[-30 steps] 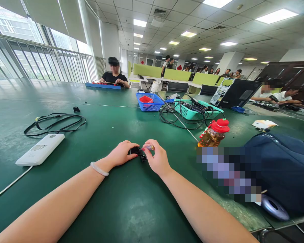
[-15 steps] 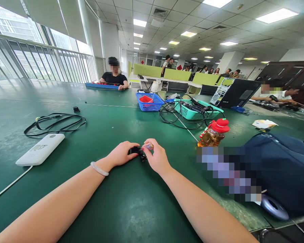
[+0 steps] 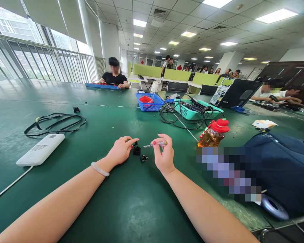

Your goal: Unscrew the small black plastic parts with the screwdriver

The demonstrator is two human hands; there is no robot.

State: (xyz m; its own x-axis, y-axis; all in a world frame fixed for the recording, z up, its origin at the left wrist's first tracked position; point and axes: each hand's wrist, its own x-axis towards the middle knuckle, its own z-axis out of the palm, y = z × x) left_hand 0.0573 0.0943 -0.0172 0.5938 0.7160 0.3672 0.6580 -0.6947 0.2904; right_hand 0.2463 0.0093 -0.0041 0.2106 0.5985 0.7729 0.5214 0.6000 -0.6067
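Note:
My right hand (image 3: 165, 156) holds a small screwdriver (image 3: 162, 143) with a translucent purplish handle between thumb and fingers. Its thin metal shaft points left, above the green table. My left hand (image 3: 120, 149) rests on the table with its index finger stretched out to the right, over a dark bit that is mostly hidden beneath it. Just beside that hand lies a small black block-shaped part (image 3: 136, 151). A second black part (image 3: 143, 158), with shiny spots, sits slightly nearer and to the right. What exactly these parts are is too small to tell.
On the left are a white power bank (image 3: 40, 150) and a coiled black cable (image 3: 55, 124). Beyond my hands stand a blue basket (image 3: 150, 106) and a green basket (image 3: 190, 114) with cables. A red-capped bottle (image 3: 214, 133) and a dark blue bag (image 3: 281, 165) are right. A person (image 3: 114, 76) sits opposite.
My right hand has drawn back to the right with the screwdriver, away from the black parts. My left hand has let go of the black block and its fingers have straightened.

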